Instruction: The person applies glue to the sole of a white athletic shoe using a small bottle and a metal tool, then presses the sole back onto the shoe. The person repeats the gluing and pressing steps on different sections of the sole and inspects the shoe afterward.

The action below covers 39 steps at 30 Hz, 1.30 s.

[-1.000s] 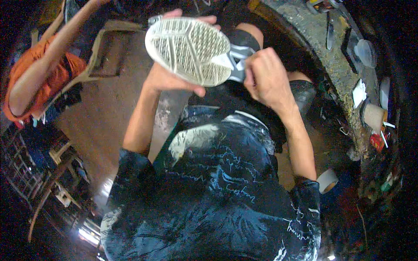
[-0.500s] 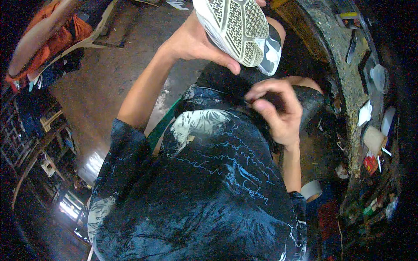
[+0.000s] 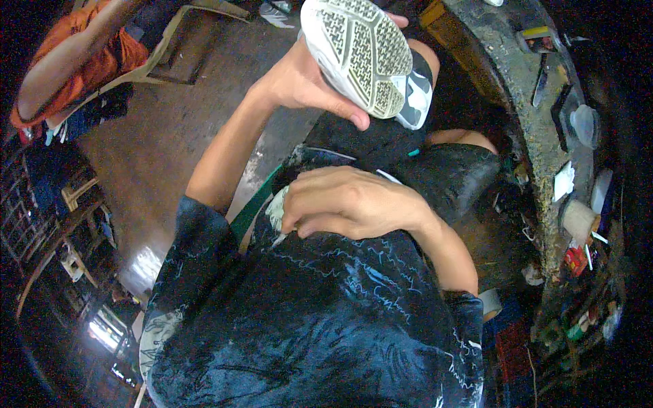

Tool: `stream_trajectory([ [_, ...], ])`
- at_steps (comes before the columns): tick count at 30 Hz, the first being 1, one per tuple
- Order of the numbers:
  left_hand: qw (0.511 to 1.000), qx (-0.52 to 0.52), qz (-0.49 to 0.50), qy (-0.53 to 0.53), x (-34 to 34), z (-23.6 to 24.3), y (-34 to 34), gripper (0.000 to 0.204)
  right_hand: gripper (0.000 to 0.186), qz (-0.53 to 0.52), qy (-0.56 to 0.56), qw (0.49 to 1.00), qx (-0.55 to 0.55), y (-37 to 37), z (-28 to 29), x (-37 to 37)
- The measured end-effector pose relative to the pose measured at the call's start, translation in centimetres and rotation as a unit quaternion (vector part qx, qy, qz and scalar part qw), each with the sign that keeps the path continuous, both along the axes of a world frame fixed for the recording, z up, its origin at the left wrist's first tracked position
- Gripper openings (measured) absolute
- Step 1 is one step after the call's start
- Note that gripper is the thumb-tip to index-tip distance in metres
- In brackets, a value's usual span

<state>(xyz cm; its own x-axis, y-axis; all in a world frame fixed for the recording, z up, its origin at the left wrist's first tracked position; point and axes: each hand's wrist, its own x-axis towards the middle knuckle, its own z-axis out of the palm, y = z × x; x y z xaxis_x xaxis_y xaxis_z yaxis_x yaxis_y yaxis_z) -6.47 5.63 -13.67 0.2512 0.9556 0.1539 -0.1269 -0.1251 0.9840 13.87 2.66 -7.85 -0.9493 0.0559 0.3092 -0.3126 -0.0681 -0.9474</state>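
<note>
Two hands: left hand [image 3: 299,81] gripping shoe [image 3: 360,54] sole-up, right hand [image 3: 347,204] below shoe, curled vs shirt [image 3: 326,319], can't tell what's in it

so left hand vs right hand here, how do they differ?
The left hand is raised away from the body, gripping a white-soled shoe turned sole-up. The right hand is pulled in against the dark patterned shirt, fingers curled, pinching something small and pale that I cannot identify. Both are bare.

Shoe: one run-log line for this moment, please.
left hand: holds shoe sole-up | right hand: closed at chest, contents unclear | workbench: right
</note>
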Motion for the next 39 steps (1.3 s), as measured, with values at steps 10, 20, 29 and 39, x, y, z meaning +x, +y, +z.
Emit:
stream_trajectory([
  [10, 0.993, -0.01, 0.029, -0.117, 1.5, 1.4, 0.9, 0.159, 0.012, -0.318, -0.222, 0.92, -0.05, 2.3, 1.2, 7.7],
  [20, 0.996, 0.002, 0.091, 0.002, 2.2, 1.1, 0.6, 0.163, 0.036, -0.703, -0.228, 0.64, -0.21, -1.6, -1.8, 25.1],
  [29, 0.997, 0.011, 0.069, -0.039, 1.0, 0.8, 0.5, 0.162, 0.039, -0.921, -0.104, 0.354, -0.127, -1.5, -2.0, 37.0],
  [39, 0.997, 0.021, 0.062, -0.045, 1.4, 1.1, 0.7, 0.162, 0.049, -0.965, -0.057, 0.077, -0.242, 1.4, -3.6, 51.9],
])
